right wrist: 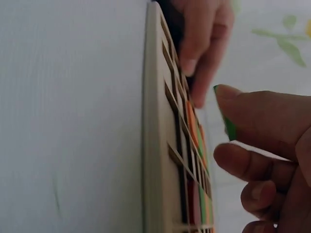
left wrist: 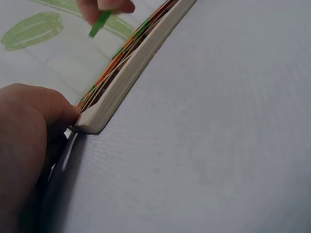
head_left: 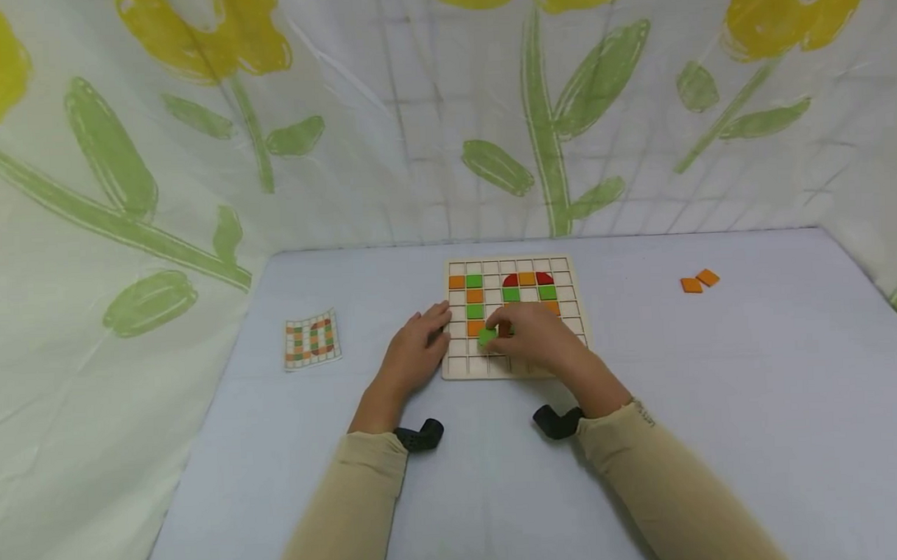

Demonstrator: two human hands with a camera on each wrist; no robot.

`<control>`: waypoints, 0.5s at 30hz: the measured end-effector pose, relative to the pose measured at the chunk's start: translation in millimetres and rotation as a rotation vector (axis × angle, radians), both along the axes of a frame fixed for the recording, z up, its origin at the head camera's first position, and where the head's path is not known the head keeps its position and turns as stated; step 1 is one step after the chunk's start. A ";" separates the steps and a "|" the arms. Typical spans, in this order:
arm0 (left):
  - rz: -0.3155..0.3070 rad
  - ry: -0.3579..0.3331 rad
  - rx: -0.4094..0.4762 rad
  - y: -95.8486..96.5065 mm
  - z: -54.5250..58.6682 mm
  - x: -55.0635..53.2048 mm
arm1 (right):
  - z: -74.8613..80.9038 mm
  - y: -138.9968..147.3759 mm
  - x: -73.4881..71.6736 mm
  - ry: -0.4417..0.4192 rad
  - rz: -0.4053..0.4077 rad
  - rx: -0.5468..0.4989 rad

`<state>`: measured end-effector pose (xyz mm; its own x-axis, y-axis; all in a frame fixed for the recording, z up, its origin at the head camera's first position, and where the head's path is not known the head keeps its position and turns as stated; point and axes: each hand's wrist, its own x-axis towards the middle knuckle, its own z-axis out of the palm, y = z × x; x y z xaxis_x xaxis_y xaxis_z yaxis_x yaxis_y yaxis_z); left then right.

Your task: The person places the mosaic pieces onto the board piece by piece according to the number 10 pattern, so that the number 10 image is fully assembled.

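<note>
A wooden grid board lies on the table, with orange, green and red tiles set in some of its squares. Above its lower left part, my right hand pinches a green tile between thumb and finger. That tile is held clear of the board in the right wrist view. My left hand rests at the board's left edge, its thumb touching the corner in the left wrist view. The right hand covers some of the tiles on the board's right half.
Left of the board lies a small pattern card printed with a coloured grid. Two loose orange tiles lie far right on the white table. A flowered curtain hangs behind the table and along its sides.
</note>
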<state>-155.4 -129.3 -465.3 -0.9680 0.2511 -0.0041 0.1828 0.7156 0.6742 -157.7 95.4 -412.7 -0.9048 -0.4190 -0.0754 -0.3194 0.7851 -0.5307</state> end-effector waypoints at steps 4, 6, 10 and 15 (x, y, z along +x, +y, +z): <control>-0.008 0.003 -0.007 -0.7 -0.5 -0.9 | -6.6 -15.6 -2.5 -0.024 0.016 0.026; -0.009 0.008 -0.010 -1.1 -0.9 -1.1 | -8.5 -19.9 -2.3 -0.029 0.011 0.038; -0.011 0.018 -0.013 -1.2 -1.6 -1.1 | -10.6 -25.1 -0.3 -0.016 0.001 0.067; -0.033 0.052 -0.003 -2.1 -1.1 -1.8 | -11.0 -25.3 -0.4 0.032 0.023 0.058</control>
<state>-157.3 -131.4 -466.4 -0.9580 0.2833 0.0447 0.2409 0.7107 0.6610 -158.1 70.0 -423.7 -0.8975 -0.4352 -0.0710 -0.3537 0.8067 -0.4735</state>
